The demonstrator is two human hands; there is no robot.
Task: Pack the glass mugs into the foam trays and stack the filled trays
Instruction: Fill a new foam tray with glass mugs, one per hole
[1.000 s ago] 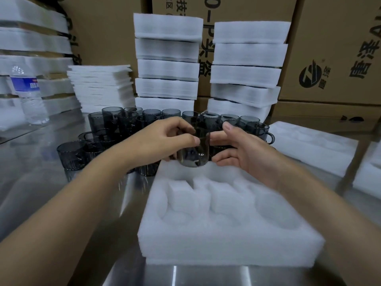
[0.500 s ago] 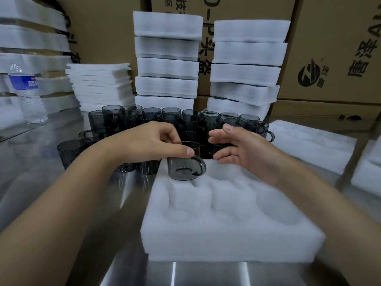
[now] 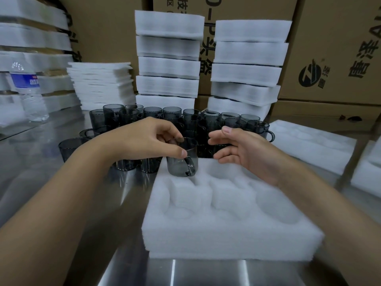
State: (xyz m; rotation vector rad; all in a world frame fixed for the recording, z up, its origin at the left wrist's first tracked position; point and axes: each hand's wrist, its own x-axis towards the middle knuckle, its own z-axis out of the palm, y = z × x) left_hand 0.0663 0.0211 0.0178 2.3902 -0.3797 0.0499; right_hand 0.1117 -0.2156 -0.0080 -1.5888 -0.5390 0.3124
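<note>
A white foam tray [image 3: 226, 234] with several round pockets lies in front of me on the steel table. My left hand [image 3: 144, 139] pinches the rim of a smoky grey glass mug [image 3: 181, 162], which stands upright in the tray's far-left pocket with its handle toward me. To the right of the mug hovers my right hand [image 3: 241, 149], fingers loosely curled and holding nothing, over the tray's far edge. A cluster of several matching mugs [image 3: 206, 120] stands on the table just behind the tray.
Two stacks of foam trays [image 3: 245, 73] rise at the back against cardboard boxes [image 3: 334, 48]. A pile of thin foam sheets [image 3: 101, 83] and a water bottle [image 3: 28, 91] stand at the left. Another foam tray [image 3: 309, 145] lies at the right.
My left hand has brought the mug down from mid-air into the far-left pocket. My right hand has let go of the mug and drawn slightly right.
</note>
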